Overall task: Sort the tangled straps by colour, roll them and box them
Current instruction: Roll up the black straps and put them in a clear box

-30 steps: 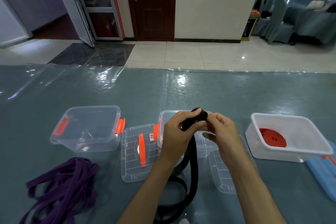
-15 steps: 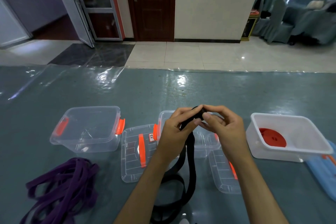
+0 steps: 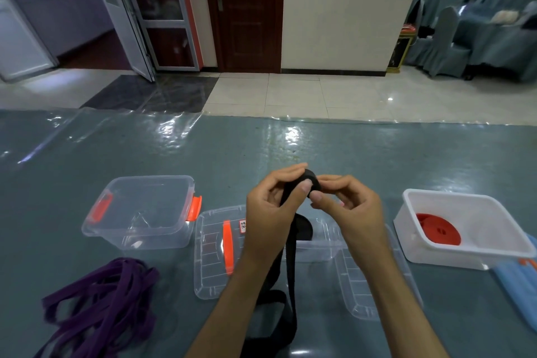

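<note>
Most of the middle clear box [image 3: 319,244] is hidden behind the left hand [image 3: 273,212] and right hand [image 3: 351,209], the purple straps [image 3: 98,311] and black strap [image 3: 290,270] run off the bench's near edge, and the lid label [image 3: 243,226] is too small to read.

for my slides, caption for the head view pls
Both hands roll a black strap; purple straps wait, a red roll is boxed.

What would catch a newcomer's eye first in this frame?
Mid-frame, the left hand and right hand wind a black strap into a small roll, its tail hanging to the table. A red roll glows in the white box at right; a purple strap tangle sprawls lower left.
</note>
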